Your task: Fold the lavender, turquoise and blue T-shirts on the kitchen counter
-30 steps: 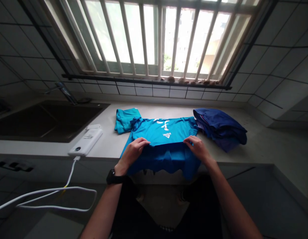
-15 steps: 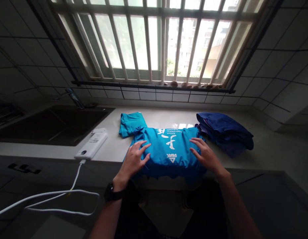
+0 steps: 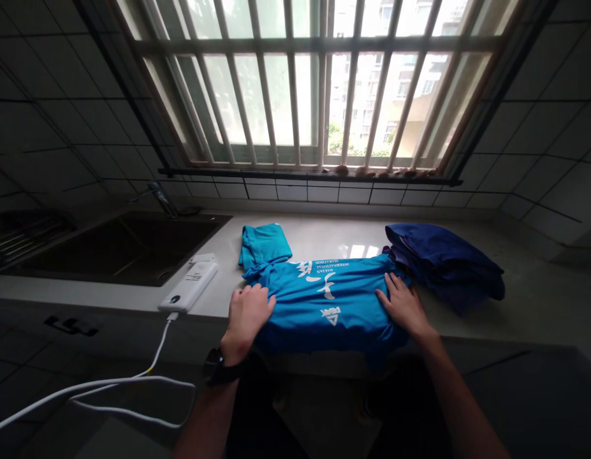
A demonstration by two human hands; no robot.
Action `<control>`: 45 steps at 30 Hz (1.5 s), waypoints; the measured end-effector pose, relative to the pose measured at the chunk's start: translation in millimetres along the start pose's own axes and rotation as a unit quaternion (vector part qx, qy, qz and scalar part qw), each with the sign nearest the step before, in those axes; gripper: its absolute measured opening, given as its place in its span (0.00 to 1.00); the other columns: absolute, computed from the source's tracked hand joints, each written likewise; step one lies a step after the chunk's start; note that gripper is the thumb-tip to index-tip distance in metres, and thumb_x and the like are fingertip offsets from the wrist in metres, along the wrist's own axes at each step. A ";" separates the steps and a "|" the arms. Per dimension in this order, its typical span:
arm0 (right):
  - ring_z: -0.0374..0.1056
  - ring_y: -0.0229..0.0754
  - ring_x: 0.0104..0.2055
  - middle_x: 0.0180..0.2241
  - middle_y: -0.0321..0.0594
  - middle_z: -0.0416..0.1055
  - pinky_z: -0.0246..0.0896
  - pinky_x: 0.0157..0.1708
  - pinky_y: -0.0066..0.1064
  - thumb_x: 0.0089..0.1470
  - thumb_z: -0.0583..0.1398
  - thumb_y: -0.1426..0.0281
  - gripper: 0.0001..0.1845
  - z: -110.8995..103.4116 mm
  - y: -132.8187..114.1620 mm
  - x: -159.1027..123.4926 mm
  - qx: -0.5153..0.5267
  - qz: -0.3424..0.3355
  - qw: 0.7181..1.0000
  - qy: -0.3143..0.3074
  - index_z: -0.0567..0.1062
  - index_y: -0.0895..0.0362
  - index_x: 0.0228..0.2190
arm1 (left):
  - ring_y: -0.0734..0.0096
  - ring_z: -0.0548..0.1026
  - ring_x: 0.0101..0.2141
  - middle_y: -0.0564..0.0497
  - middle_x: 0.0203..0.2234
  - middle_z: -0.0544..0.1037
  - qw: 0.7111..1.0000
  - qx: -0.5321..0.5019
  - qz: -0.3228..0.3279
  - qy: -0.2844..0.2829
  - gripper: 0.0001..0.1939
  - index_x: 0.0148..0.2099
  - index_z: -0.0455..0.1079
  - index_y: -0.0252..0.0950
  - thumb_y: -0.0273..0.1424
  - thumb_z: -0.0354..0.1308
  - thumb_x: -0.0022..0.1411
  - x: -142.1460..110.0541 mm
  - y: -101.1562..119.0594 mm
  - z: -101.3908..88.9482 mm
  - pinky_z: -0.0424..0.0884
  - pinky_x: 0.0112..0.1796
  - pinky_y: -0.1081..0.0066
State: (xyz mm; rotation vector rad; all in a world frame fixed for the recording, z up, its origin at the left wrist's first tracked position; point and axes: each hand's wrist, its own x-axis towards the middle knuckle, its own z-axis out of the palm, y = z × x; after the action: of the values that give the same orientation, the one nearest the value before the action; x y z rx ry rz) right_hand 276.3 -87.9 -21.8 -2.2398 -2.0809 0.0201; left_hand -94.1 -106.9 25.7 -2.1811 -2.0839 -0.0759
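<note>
A bright blue T-shirt [image 3: 326, 299] with white print lies folded on the pale countertop [image 3: 539, 293], its lower edge hanging over the front. My left hand [image 3: 247, 312], a dark watch on its wrist, rests flat on the shirt's left end with fingers together. On the shirt's right end lies my right hand [image 3: 404, 305], flat with fingers spread. One teal sleeve [image 3: 264, 243] sticks out at the shirt's upper left.
A pile of dark blue clothes [image 3: 445, 262] lies right of the shirt. A white power bank [image 3: 190, 288] with a white cable [image 3: 108, 389] sits near the counter edge, beside a dark sink [image 3: 118, 248] with a tap [image 3: 164, 197]. A barred window [image 3: 314, 83] stands behind.
The shirt's lower part was folded up over the top. My hands let go of the hem, then slid outward from the middle to the shirt's two ends, pressing it flat.
</note>
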 end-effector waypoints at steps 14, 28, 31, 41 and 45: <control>0.47 0.54 0.75 0.74 0.52 0.49 0.45 0.70 0.60 0.73 0.43 0.61 0.32 -10.0 -4.6 -10.0 0.000 0.027 1.000 -0.015 0.57 0.59 0.71 | 0.52 0.64 0.67 0.43 0.67 0.69 0.980 -0.162 0.112 0.026 0.26 0.67 0.68 0.41 0.43 0.52 0.71 23.3 11.5 48.8 0.60 0.65 0.54; 0.43 0.56 0.76 0.75 0.51 0.47 0.45 0.71 0.55 0.70 0.51 0.64 0.31 -34.8 -73.3 42.3 0.055 -0.131 0.989 -0.034 0.59 0.55 0.71 | 0.55 0.79 0.47 0.44 0.43 0.79 0.949 -0.288 -0.029 0.126 0.09 0.42 0.73 0.38 0.27 0.58 0.58 74.4 -29.3 6.2 0.74 0.51 0.62; 0.41 0.57 0.77 0.76 0.48 0.44 0.43 0.70 0.59 0.71 0.49 0.61 0.30 -30.5 -86.6 48.8 0.071 -0.122 0.988 -0.064 0.60 0.52 0.71 | 0.58 0.77 0.49 0.46 0.44 0.78 0.922 -0.322 0.039 0.213 0.13 0.44 0.71 0.38 0.22 0.54 0.56 91.9 -24.4 -5.0 0.73 0.54 0.62; 0.30 0.63 0.78 0.77 0.45 0.34 0.32 0.69 0.71 0.73 0.39 0.55 0.35 -11.4 -101.8 70.2 0.085 -0.034 0.990 -0.110 0.48 0.51 0.74 | 0.44 0.76 0.53 0.34 0.52 0.76 0.971 -0.185 -0.116 0.093 0.21 0.54 0.68 0.32 0.24 0.61 0.58 116.2 -35.6 6.9 0.72 0.55 0.55; 0.29 0.65 0.77 0.77 0.48 0.33 0.30 0.68 0.74 0.73 0.38 0.55 0.35 -9.5 -107.9 91.6 0.095 -0.023 0.990 -0.105 0.47 0.53 0.75 | 0.47 0.76 0.54 0.35 0.49 0.79 0.979 -0.194 -0.046 0.044 0.17 0.52 0.71 0.28 0.19 0.55 0.60 121.7 -33.9 7.4 0.71 0.56 0.57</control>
State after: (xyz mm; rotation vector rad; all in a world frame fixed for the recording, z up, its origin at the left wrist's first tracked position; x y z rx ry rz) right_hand 176.5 10.6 -0.3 -2.1565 -2.1267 0.4515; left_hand -122.4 16.1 35.0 -2.2255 -2.2718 -0.6251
